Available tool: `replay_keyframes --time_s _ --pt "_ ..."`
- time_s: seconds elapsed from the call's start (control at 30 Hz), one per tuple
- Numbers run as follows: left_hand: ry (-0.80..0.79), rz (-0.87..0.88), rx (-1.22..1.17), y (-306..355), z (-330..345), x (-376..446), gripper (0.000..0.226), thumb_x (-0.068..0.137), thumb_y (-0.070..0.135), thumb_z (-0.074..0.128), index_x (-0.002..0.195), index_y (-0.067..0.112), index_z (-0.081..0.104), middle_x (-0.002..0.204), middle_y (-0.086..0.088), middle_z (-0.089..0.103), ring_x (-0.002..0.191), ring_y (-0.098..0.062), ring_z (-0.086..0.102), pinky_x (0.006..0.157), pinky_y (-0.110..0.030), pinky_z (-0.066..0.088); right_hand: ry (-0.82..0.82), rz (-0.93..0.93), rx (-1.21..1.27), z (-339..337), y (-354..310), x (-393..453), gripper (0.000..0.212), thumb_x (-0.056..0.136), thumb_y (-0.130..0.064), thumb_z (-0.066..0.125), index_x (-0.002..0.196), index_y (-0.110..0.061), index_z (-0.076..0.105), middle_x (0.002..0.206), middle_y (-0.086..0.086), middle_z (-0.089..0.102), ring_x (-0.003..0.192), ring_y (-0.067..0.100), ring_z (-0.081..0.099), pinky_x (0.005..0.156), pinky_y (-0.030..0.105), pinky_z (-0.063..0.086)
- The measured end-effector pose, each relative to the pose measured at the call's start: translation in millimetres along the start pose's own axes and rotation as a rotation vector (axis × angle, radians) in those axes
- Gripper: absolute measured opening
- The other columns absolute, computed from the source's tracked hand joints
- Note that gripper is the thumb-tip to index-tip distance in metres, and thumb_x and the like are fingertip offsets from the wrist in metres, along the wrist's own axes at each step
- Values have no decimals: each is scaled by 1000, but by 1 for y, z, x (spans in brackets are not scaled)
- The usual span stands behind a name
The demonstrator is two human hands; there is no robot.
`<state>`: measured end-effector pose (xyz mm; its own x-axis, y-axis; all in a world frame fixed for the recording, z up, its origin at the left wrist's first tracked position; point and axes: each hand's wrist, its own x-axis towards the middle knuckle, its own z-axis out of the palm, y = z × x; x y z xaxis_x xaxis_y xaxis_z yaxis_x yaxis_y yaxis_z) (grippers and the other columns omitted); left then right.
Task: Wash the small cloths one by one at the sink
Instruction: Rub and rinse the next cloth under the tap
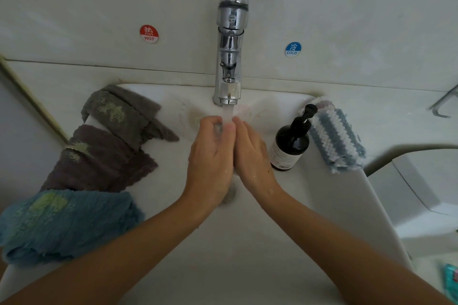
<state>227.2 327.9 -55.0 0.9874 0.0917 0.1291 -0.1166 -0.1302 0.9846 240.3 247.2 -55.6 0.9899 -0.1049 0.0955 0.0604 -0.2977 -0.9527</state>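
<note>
Water runs from the chrome tap [229, 57] into the white sink [247, 242]. My left hand [210, 156] and my right hand [252, 153] are side by side under the stream, fingers straight and touching, holding no cloth. Three stained cloths hang over the sink's left rim: a grey-green cloth [124, 111] at the back, a brown cloth [101, 161] in the middle and a blue cloth [64, 225] nearest me. A blue-and-white striped cloth [334, 136] lies on the right rim.
A dark pump bottle [290, 141] stands on the sink's right edge, close to my right hand. Red HOT [149, 33] and blue COLD [293, 49] stickers sit on the wall beside the tap. The drain [229, 194] shows below my hands.
</note>
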Motion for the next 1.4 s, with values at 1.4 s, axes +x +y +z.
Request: replay_keyframes --time_s 1.4 --pt "92 101 179 -18 0 11 34 95 50 39 92 20 55 71 6 61 67 -6 62 63 -35 54 -49 174 103 7 4 4 50 102 -50 34 73 -23 65 65 -5 68 64 6 66 58 25 51"
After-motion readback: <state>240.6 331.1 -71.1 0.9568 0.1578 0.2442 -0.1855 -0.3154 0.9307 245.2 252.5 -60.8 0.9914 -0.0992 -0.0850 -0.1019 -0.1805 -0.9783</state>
